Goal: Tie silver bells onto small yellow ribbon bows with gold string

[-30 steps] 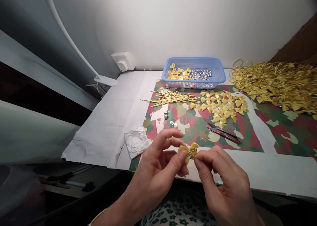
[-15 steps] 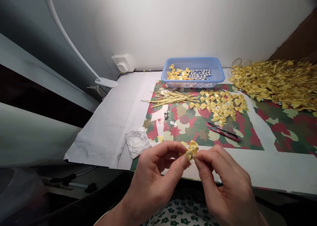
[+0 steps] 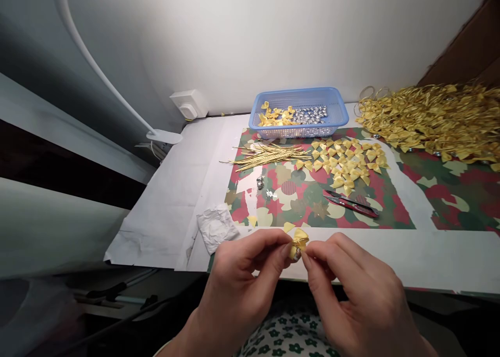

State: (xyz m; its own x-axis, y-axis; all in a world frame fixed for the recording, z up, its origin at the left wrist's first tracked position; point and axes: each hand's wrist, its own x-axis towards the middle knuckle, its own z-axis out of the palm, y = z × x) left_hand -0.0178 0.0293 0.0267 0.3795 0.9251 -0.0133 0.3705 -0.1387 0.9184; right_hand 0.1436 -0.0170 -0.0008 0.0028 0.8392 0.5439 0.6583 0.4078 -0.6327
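Between my fingertips, near the table's front edge, is a yellow ribbon bow (image 3: 300,236) with gold wire round its middle and a small silver bell (image 3: 297,254) beneath it. My left hand (image 3: 250,273) pinches the bow's left side between thumb and forefinger. From the other side my right hand (image 3: 347,279) closes thumb and forefinger at its right edge, by the wire and bell; the exact grip is partly hidden. Beyond my hands, loose yellow bows (image 3: 346,161) lie spread out next to a bundle of gold wire ties (image 3: 269,156).
Red-handled thread snips (image 3: 351,205) lie right of centre on the patterned sheet (image 3: 312,211). Two or so silver bells (image 3: 260,182) sit left. A blue basket (image 3: 299,133) holds bows and bells. A heap of tied bows (image 3: 433,120) fills the back right; crumpled tissue (image 3: 217,228) lies left.
The bow has turned in my fingers so the silver bell now shows at its lower side, and the wire lies closer. The view has shifted slightly; both hands stay together.
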